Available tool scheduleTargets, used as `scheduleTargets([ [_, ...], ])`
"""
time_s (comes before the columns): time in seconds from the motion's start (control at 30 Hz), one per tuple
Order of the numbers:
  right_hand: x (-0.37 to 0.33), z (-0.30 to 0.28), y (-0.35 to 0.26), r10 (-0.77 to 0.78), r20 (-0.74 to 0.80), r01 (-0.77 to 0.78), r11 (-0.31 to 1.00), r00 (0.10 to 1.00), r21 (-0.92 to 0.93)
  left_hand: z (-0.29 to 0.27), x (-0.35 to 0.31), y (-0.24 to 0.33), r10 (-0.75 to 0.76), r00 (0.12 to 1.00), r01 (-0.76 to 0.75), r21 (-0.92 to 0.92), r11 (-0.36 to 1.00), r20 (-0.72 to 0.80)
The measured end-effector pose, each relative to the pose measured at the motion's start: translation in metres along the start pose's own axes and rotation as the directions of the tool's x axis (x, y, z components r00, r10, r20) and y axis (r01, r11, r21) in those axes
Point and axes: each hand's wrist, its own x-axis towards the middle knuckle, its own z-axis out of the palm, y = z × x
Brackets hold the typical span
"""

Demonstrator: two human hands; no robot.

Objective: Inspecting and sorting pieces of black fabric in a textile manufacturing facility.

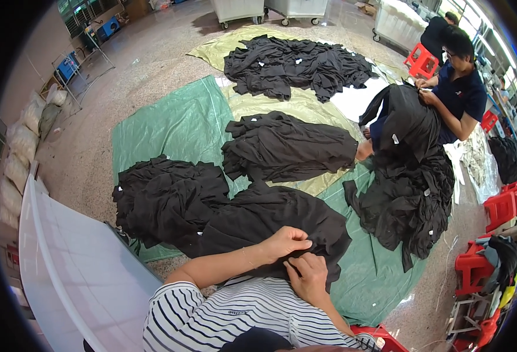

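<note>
A black garment [270,217] is spread over my lap and reaches onto the pile in front of me. Just above its near right part, my left hand [286,242] is closed in a pinch; what sits between the fingertips is too small to make out. Close below it, my right hand [310,274] grips the dark cloth, thumb and fingers drawn together. To the left lies a heap of black garments [170,196] with small white labels. Another stack of black garments [288,146] lies straight ahead.
A green tarp [170,117] and a yellowish tarp [211,50] cover the floor. At right, a seated co-worker [458,100] handles black cloth beside a black heap [408,199]. Red stools [502,205] stand far right, a white bin [88,264] close left, wheeled bins [238,10] behind.
</note>
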Motion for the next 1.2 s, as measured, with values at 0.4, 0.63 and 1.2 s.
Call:
scheduleTargets([
  [0.4,0.015,-0.045,0.026,0.061,0.099,-0.053,0.995,0.993,-0.081,0.019,-0.003,-0.007,0.474,0.876,-0.351,0.553,0.756,-0.092],
  [0.63,0.006,-0.037,0.024,0.201,-0.026,-0.196,0.972,0.979,0.132,0.013,-0.005,0.000,0.351,0.934,-0.282,0.463,0.840,-0.068],
  [1.2,0.009,-0.037,0.019,0.202,-0.012,-0.197,0.967,0.979,0.162,0.004,-0.011,0.001,0.213,0.977,-0.195,0.348,0.917,-0.014],
])
